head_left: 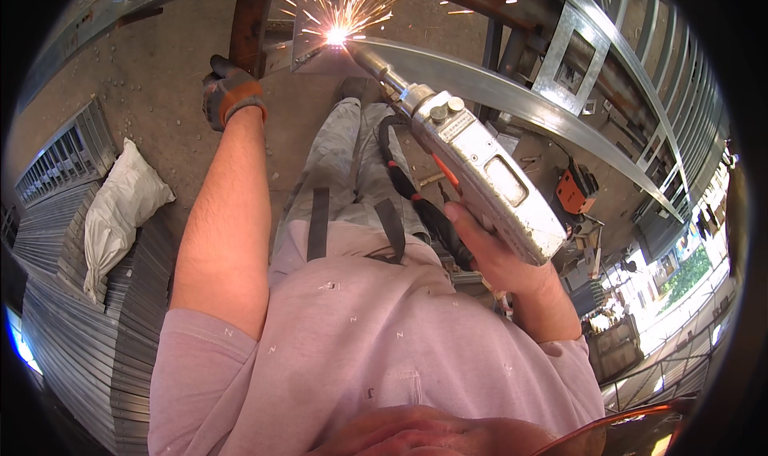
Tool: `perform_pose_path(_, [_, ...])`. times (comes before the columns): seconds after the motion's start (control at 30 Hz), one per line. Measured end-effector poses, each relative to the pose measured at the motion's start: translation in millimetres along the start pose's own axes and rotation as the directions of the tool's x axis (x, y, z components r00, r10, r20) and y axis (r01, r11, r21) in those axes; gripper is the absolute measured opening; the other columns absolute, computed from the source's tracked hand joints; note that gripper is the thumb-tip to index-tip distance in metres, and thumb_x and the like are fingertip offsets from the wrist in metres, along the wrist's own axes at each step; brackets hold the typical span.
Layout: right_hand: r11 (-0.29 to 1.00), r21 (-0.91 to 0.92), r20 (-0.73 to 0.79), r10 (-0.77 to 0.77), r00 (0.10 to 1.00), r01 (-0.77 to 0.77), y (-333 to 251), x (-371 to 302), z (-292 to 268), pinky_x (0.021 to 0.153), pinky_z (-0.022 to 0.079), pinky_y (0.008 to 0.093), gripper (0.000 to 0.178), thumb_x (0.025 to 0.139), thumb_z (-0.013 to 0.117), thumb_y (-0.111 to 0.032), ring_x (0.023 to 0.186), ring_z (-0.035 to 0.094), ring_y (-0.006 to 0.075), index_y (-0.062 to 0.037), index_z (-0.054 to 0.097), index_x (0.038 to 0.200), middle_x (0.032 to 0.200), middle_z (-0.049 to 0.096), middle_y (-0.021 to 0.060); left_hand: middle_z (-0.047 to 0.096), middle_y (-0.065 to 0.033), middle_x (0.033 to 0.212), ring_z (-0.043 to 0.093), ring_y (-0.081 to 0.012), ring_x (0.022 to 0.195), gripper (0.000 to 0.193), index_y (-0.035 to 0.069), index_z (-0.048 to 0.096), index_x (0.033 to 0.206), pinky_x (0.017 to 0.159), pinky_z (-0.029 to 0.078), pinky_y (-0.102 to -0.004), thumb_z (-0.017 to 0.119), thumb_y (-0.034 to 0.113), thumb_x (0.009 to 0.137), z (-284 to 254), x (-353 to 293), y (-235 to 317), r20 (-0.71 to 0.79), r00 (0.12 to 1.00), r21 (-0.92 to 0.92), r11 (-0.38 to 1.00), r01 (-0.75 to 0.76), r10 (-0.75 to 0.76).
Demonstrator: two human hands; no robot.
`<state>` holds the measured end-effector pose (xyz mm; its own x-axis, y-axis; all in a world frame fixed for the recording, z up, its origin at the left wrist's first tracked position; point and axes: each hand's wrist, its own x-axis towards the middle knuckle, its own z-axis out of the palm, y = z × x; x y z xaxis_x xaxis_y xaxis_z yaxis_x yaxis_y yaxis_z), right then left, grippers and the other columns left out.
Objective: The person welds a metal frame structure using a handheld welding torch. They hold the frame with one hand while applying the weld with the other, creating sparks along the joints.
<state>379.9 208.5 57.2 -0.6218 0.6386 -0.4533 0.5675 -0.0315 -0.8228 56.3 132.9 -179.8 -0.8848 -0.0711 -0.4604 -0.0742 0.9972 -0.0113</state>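
Note:
My right hand (494, 254), bare, is wrapped around the handle of a handheld laser welding gun (474, 154) with a scuffed white body and a metal nozzle. The nozzle points up and left at a flat metal plate (318, 61). A bright spot with orange sparks (352, 12) glows at its tip, hiding the contact point. A grey and orange work glove covers my left hand (232, 96), beside the lower end of a rusty steel beam (250, 30). Its fingers are curled, and what they grip is hidden.
A long curved-looking metal strip (512, 96) runs rightward from the plate. A black hose (432, 216) trails beside my legs. A white sack (128, 208) lies on stacked metal profiles (72, 296) at left. An orange and black tool case (576, 188) stands at right.

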Motion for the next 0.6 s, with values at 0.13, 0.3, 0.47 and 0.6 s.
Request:
perform_pose_path(0.13, [1.000,-0.008,0.009,-0.021,1.000,0.021,2,3,-2,0.074,0.056,0.0364,0.038,0.088,0.076,0.002,0.083,0.069,0.0329,-0.0002,0.068,0.125,0.105,0.069,0.0155,0.071,-0.0151,0.135,0.066,-0.0384,0.125,0.065,0.011,0.069,0.131,0.108,0.049,-0.0497,0.027,0.053,0.107,0,0,0,0.002,1.000,0.018,1.000,0.017,-0.017])
perform_pose_path(0.3, [0.999,-0.002,-0.012,0.033,0.999,-0.033,3,-5,-5,0.075,0.056,0.0350,0.038,0.087,0.079,0.000,0.085,0.070,0.0290,0.0001,0.069,0.124,0.107,0.071,0.0130,0.068,-0.0144,0.140,0.064,-0.0391,0.129,0.063,0.013,0.066,0.135,0.109,0.049,-0.0504,0.028,0.054,0.105,13,15,-10,-0.025,0.997,0.064,0.996,-0.070,0.071])
perform_pose_path(0.47, [0.937,0.214,-0.130,0.308,0.943,-0.277,2,-38,-31,0.075,0.055,0.0301,0.038,0.091,0.080,-0.004,0.086,0.069,0.0170,-0.0001,0.067,0.127,0.106,0.071,0.0058,0.069,-0.0132,0.139,0.065,-0.0377,0.128,0.065,0.013,0.066,0.135,0.108,0.050,-0.0504,0.030,0.058,0.105,7,13,-4,0.000,1.000,-0.005,1.000,-0.007,0.007])
perform_pose_path(0.6, [0.925,0.325,-0.387,0.319,0.865,-0.196,-14,-58,-73,0.064,0.052,0.0265,0.031,0.095,0.073,-0.004,0.070,0.062,0.0120,0.0021,0.063,0.123,0.089,0.065,0.0045,0.072,-0.0168,0.134,0.065,-0.0391,0.128,0.074,0.010,0.072,0.131,0.109,0.049,-0.0503,0.029,0.064,0.104,32,34,-16,-0.096,0.992,0.055,0.996,-0.074,0.079])
